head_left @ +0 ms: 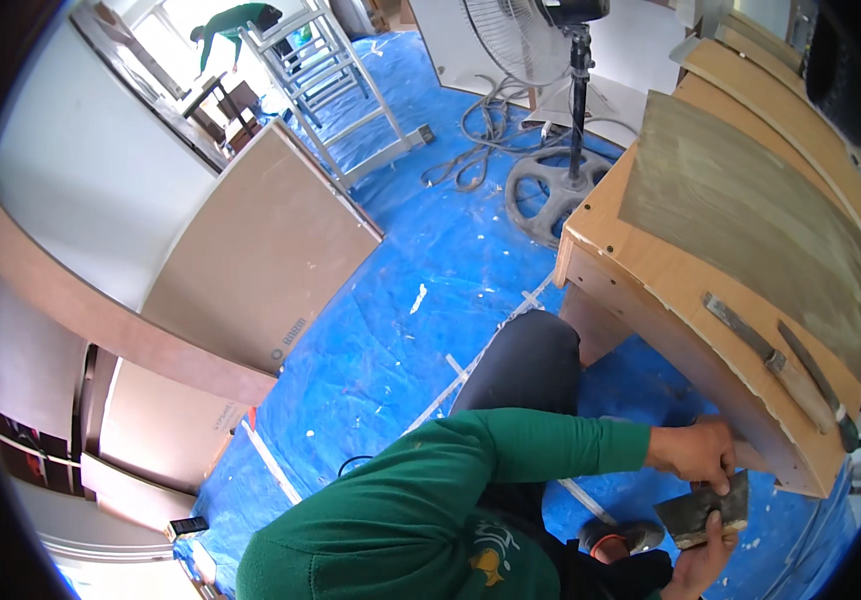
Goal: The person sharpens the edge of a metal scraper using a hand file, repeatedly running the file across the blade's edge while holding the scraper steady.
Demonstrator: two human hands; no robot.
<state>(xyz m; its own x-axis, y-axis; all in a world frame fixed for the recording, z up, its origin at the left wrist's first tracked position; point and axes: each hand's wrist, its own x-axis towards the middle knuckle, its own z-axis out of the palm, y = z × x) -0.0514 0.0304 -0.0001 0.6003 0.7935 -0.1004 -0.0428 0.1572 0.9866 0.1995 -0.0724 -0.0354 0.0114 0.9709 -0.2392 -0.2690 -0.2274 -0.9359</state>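
My left hand point(699, 450), at the end of a green sleeve, pinches the upper edge of a dark grey rectangular piece point(703, 512) with a pale, ragged lower edge. Its exact kind is unclear. My right hand point(703, 562) grips the same piece from below, thumb on its face. Both hands are beside the end of a low wooden bench point(676, 290). On the bench top lie a flat-bladed tool with a wooden handle point(801, 388) and a slim dark-bladed tool point(811, 365). A large greyish-green sheet point(751, 200) covers much of that top.
Blue plastic sheeting point(401, 310) with tape strips covers the floor. Brown boards point(261, 260) lean at the left. A stand fan point(576, 110) and coiled cable point(486, 130) are beyond the bench. A stepladder point(336, 100) stands farther off, near a bending person in green point(236, 20).
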